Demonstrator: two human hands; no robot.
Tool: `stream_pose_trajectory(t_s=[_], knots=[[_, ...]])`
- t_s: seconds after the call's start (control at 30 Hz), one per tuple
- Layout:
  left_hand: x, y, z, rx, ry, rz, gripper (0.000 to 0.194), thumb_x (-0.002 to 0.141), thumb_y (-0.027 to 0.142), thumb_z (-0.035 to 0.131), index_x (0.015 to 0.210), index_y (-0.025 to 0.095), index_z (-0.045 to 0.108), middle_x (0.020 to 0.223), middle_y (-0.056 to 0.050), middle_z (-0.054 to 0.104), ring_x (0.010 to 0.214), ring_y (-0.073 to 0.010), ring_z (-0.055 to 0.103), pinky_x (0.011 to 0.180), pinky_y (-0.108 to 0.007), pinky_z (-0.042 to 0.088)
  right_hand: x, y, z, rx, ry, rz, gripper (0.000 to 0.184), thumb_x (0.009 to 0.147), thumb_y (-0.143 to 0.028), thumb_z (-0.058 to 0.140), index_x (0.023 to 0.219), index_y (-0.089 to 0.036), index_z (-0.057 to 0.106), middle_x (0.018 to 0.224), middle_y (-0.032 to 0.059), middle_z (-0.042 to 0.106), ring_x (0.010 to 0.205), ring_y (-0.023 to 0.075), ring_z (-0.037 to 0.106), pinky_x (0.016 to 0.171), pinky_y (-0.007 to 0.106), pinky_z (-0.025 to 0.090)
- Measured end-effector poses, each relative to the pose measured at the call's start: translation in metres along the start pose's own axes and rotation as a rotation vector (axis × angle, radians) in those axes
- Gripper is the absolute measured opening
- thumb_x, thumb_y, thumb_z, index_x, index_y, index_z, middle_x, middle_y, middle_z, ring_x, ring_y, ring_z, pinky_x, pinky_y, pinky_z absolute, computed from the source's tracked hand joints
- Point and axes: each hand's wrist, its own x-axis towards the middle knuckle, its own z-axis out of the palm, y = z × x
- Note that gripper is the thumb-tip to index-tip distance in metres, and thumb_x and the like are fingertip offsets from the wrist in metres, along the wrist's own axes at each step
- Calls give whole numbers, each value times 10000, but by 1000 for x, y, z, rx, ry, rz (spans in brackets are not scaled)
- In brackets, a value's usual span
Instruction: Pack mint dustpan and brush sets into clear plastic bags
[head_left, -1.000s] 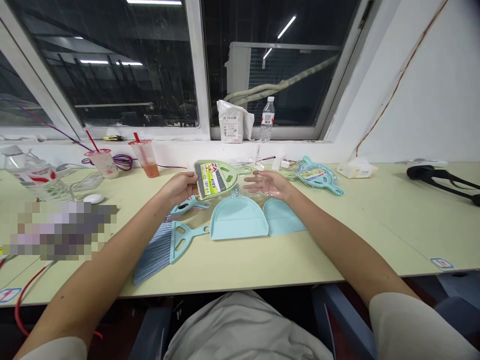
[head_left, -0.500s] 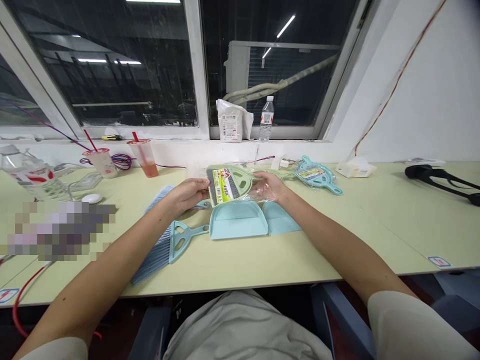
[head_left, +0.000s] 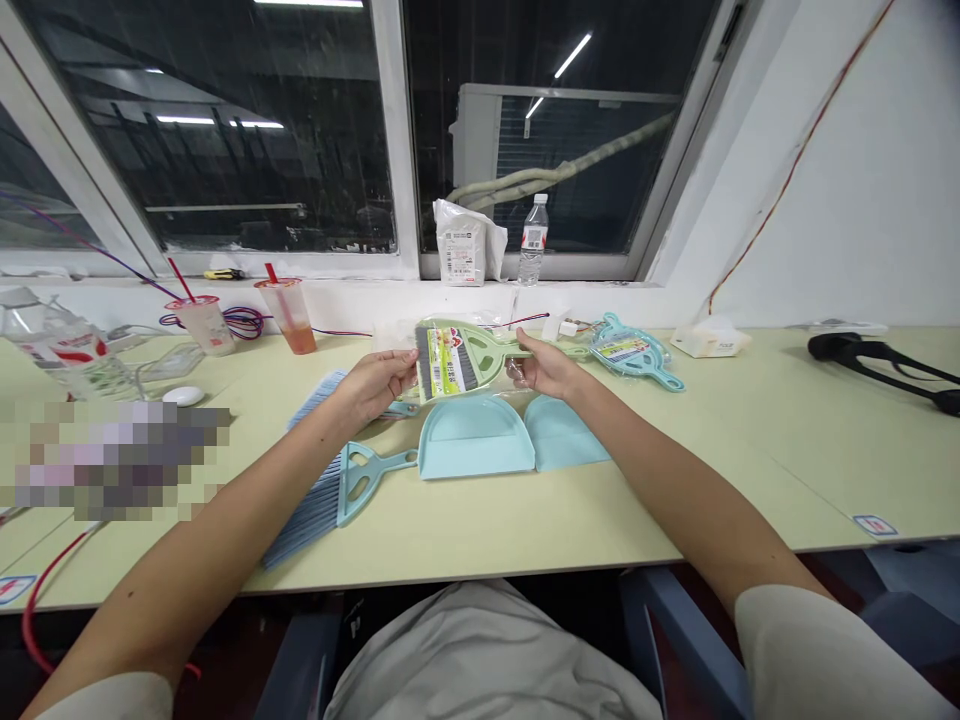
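Above the table I hold a green dustpan and brush set [head_left: 480, 355] in clear wrap, with a grey-bristled brush and a yellow-and-red label. My left hand [head_left: 381, 385] pinches its left edge by the bristles. At the handle end, my right hand [head_left: 551, 368] has its thumb over the wrap and its fingers curled beneath. Below the set lie a light-blue dustpan [head_left: 476, 440] and a second blue dustpan [head_left: 566, 435]. A blue brush [head_left: 360, 485] lies under my left forearm. Another blue brush [head_left: 315, 395] is partly hidden behind my left hand.
A wrapped blue dustpan and brush set [head_left: 634, 352] lies at the back right, near a tissue pack [head_left: 709, 338]. Two drink cups [head_left: 289, 315] with red straws and a large bottle [head_left: 71, 350] stand at left. Black straps [head_left: 885, 365] lie far right.
The green set has tilted slightly, its brush face turning more toward me. My right hand has shifted a little, its thumb now higher and its fingers less spread along the wrap.
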Motion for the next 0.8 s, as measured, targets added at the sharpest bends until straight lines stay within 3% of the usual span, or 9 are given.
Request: stream_pose_trajectory(t_s=[0.13,0.33,0.47,0.6,0.7,0.8], knots=[[3,3,-5,55,77,33,106,827,99,761,774,88,670,701,-71,675,596,-100,638,585,-190,538,1,-5,-11,-46,25,7,199,989,-309,605,844,-184,551,620,4,561,449,84,463,326,154,303],[3,6,-7,96,156,118,193,768,23,766,812,124,609,745,-69,690,648,-123,669,587,-206,528,9,-16,-44,-71,115,-57,139,936,-252,692,887,-173,588,668,33,597,474,89,493,341,147,379],[7,6,-14,114,161,103,175,766,2,736,801,117,609,735,-66,677,644,-121,668,633,-231,551,6,-32,-76,-33,168,-74,117,974,-248,635,896,-183,577,665,18,569,479,82,483,301,115,314],[10,7,-20,130,154,97,146,771,42,735,822,113,618,766,-80,681,675,-142,692,658,-253,564,-3,-44,-106,15,304,-86,130,995,-242,597,890,-205,529,654,-1,550,471,74,473,303,91,313],[8,7,-17,161,160,103,141,775,74,738,833,117,616,795,-91,687,703,-167,713,668,-273,575,-7,-45,-117,34,389,-73,130,1006,-242,578,897,-213,512,644,-11,536,455,67,453,306,81,306],[2,6,-7,211,115,89,118,800,95,715,883,105,632,883,-146,719,764,-208,742,753,-332,605,-6,-41,-113,41,406,-96,135,1004,-223,578,887,-209,511,661,-6,553,467,67,474,317,88,322]])
